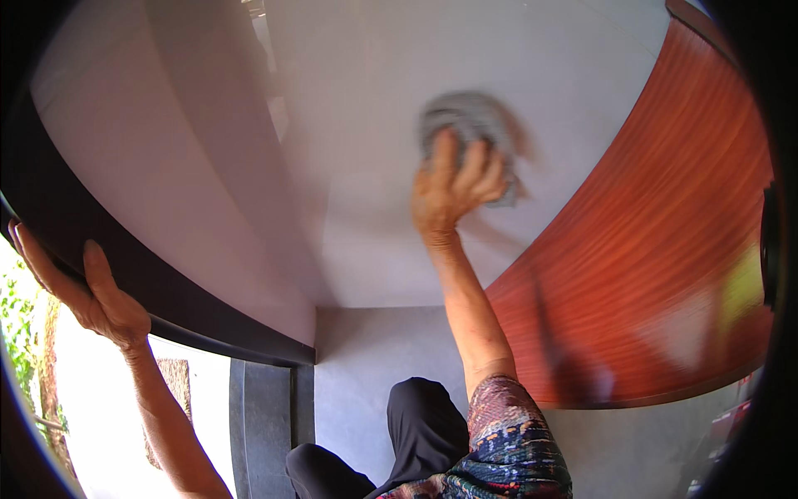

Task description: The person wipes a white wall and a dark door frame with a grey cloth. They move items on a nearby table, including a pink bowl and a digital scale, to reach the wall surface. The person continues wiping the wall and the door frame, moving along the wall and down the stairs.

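Fingers spread, my right hand [455, 185] presses a bunched grey cloth [467, 108] against a smooth pale grey surface [357, 150] in front of me. Hand and cloth are both blurred by motion, and the cloth's underside is hidden. At the far left, my left hand [93, 295] grips the edge of a long black frame [158, 241]. Its thumb lies on the inner side, and the fingers reach round the outer side, partly out of sight.
A glossy red-brown wooden panel [640, 241] stands close on the right, with a dark fitting [769, 245] on its edge. Grey floor [357, 358] lies below, beside my black-clad knees [424, 424]. Bright outdoor ground [100, 399] shows past the black frame at left.
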Available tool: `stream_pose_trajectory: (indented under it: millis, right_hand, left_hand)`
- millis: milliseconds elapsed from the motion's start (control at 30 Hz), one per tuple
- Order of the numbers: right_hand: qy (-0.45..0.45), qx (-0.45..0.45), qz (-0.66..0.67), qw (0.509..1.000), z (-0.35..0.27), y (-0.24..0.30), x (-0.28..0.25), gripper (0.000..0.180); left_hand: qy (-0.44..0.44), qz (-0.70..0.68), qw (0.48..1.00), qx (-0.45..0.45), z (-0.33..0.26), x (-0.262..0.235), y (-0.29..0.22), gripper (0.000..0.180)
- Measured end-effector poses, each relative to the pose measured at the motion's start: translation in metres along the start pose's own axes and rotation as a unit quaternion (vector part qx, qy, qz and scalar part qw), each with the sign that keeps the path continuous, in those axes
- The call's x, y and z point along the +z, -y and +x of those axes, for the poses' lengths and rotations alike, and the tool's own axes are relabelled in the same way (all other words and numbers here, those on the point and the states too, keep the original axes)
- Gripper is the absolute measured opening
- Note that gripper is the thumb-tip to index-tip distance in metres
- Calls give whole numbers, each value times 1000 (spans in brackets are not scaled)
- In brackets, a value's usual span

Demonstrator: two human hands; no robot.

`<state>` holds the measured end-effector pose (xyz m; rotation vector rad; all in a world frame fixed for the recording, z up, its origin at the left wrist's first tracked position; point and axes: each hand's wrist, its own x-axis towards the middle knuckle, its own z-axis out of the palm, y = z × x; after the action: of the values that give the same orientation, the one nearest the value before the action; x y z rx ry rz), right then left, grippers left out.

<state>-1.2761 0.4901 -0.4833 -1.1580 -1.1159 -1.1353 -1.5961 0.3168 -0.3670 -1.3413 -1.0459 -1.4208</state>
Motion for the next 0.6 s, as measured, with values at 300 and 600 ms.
stream_pose_trajectory:
  millis: [300, 600]
  right_hand:
    - [174, -235, 133, 947, -116, -34, -14, 22]
    - [184, 137, 12, 973, -93, -140, -26, 53]
  left_hand:
    - [11, -2, 1000, -5, 8, 16, 12, 54]
    - [5, 57, 991, -121, -17, 17, 24, 63]
